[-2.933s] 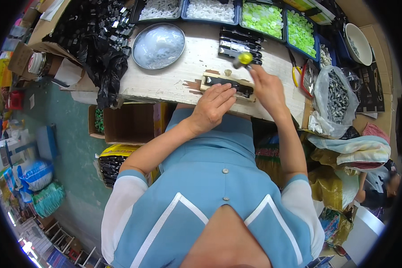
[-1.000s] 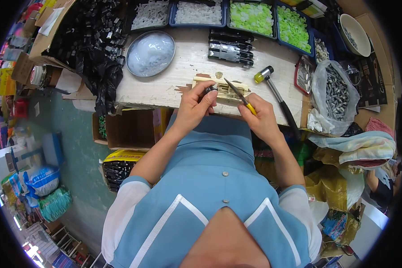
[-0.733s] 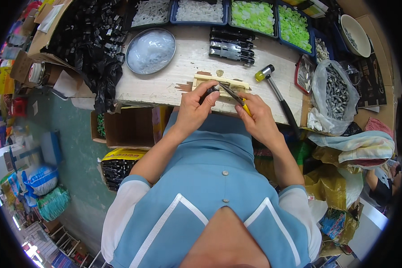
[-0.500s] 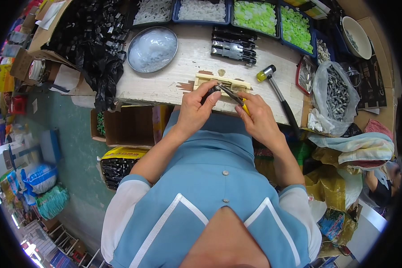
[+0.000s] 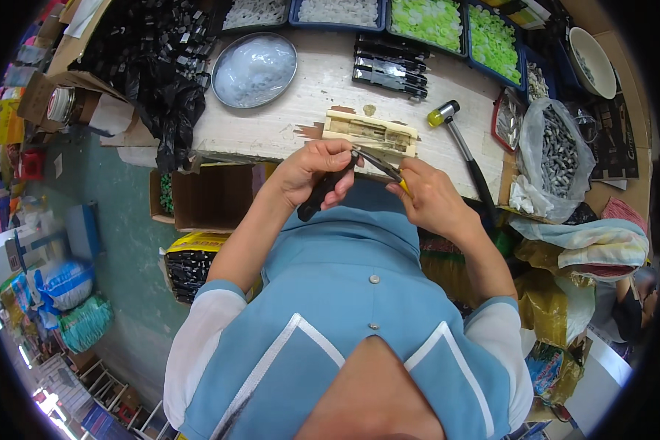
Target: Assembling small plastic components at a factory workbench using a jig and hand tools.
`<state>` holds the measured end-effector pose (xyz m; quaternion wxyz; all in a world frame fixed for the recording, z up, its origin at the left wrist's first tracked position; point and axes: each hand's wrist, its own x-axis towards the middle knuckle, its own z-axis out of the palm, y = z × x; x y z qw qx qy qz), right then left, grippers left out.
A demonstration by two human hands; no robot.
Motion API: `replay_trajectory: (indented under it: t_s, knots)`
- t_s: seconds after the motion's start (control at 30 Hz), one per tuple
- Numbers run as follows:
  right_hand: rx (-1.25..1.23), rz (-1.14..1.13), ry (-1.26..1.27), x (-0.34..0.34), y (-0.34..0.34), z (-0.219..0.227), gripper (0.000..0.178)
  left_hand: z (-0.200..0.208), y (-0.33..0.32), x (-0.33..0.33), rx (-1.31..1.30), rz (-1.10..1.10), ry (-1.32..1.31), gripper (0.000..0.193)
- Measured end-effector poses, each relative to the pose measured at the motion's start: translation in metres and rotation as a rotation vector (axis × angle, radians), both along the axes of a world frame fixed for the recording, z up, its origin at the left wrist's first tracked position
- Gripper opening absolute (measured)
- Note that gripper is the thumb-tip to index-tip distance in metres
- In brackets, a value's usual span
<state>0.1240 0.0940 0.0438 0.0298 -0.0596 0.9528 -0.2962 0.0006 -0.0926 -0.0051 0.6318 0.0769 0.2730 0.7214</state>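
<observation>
My left hand [image 5: 317, 170] is closed around a long black part [image 5: 320, 195], which slants down to the left out of my fingers. In my right hand [image 5: 434, 192] are pliers [image 5: 380, 163] with yellow grips, their jaws at the upper end of the black part by my left fingertips. Whatever the jaws pinch is too small to make out. Just beyond both hands lies a cream-coloured fixture block [image 5: 370, 130] with a long recess. A hammer [image 5: 458, 143] with a yellow-and-black head rests to the right of the block.
Several black parts [image 5: 390, 70] lie in a row behind the block. A round metal dish [image 5: 254, 71] holds a clear plastic bag. Trays of green pieces [image 5: 427, 26] line the back. At right sits a bag of grey metal pieces [image 5: 554, 150]; black parts [image 5: 147, 44] heap at left.
Both hands have drawn back slightly from the fixture block, showing more of its recess. My left hand has turned, so the black part now points down toward me.
</observation>
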Motion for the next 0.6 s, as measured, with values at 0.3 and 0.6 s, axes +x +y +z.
replay_trajectory:
  t_s: [0.3,0.6]
  knots:
    - [0.006,0.119,0.112,-0.01,-0.014,-0.005,0.018,-0.006,-0.032,0.005,0.003,0.037,-0.036,0.022]
    - [-0.075,-0.052,0.128,-0.003,0.009,-0.006,0.017,-0.089,-0.141,0.01,-1.506,0.089,2.073,0.036]
